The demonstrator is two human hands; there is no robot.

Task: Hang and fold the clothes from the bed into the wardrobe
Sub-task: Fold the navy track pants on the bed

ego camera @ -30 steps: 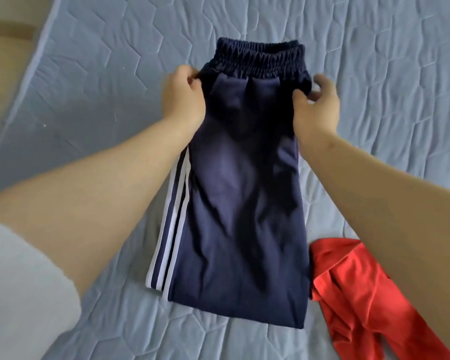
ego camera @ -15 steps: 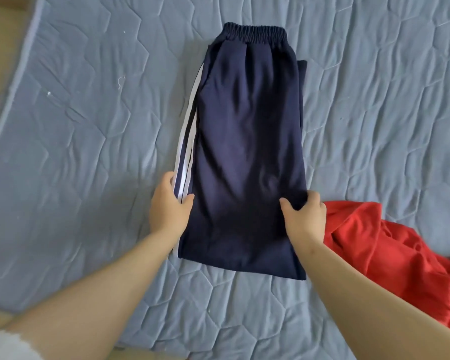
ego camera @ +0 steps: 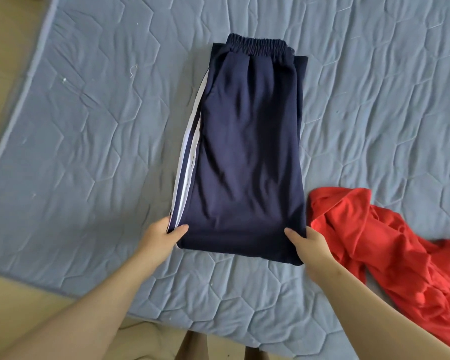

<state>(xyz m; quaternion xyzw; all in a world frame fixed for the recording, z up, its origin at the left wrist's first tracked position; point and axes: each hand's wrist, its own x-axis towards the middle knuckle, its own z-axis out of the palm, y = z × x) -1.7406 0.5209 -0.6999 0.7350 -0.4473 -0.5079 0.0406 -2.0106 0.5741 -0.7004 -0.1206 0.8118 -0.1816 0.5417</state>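
A pair of navy track trousers (ego camera: 244,152), folded lengthwise into a narrow panel, is seen laid flat on a bed (ego camera: 89,152) covered in a blue-grey quilted sheet. The elastic waistband (ego camera: 256,45) is turned toward the far side of the bed, and the folded lower edge is nearest the camera. Two white stripes (ego camera: 187,157) are shown running down the trousers' left edge. The near left corner is gripped by the left hand (ego camera: 159,237), with the thumb laid on top of the cloth by the stripes and the fingers tucked beneath the edge. The near right corner is held the same way by the right hand (ego camera: 309,245), thumb on the upper face and fingers hidden under the fabric. Both bare forearms are stretched out over the near edge of the bed. A crumpled red garment (ego camera: 387,255) is spread on the sheet just beside the trousers on the right, its nearest fold lying against the back of the right hand. A tan floor (ego camera: 11,307) is visible past the bed's left and near edges.
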